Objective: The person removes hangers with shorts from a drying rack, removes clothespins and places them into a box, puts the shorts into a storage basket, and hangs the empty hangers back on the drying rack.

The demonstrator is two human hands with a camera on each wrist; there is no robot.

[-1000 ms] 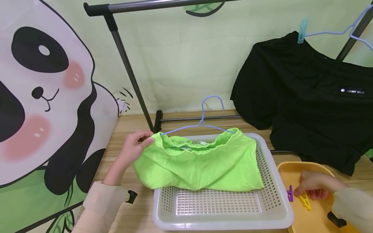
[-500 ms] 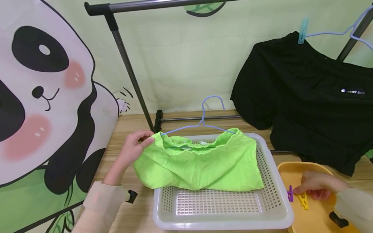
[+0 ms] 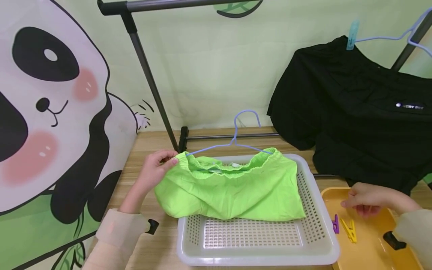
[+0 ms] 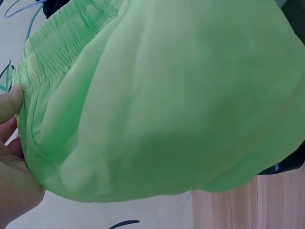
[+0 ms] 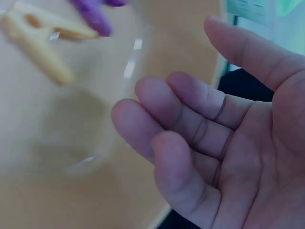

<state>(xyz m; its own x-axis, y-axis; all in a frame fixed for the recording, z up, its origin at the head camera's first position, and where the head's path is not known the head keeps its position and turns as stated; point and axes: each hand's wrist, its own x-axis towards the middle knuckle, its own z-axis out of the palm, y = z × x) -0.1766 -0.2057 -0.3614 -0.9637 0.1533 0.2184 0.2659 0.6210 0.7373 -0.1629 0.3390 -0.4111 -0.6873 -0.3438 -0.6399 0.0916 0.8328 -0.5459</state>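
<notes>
My left hand [image 3: 153, 169] pinches the left end of the elastic waistband of bright green shorts [image 3: 236, 197]. A blue-purple hanger [image 3: 235, 131] has its arms inside that waistband, its hook standing up. In the left wrist view the shorts [image 4: 157, 105] fill most of the picture, thumb in front of the cloth. My right hand [image 3: 379, 198] hovers over the yellow tray [image 3: 368, 251], fingers loosely curled and thumb apart, holding nothing in the right wrist view. Below it a yellow clothespin [image 3: 349, 230] and a purple clothespin [image 3: 335, 224] lie in the tray.
A white perforated basket [image 3: 256, 260] stands under the shorts. Black shorts [image 3: 354, 112] hang at the right from another hanger [image 3: 388, 37], with a light-blue clothespin [image 3: 352, 35]. A dark metal rack [image 3: 148, 75] frames the back, before a panda-printed backdrop [image 3: 202, 75].
My right hand has lifted away from the yellow clothespin, up and to the right, leaving both clothespins in the tray. My left hand and the green shorts have stayed put.
</notes>
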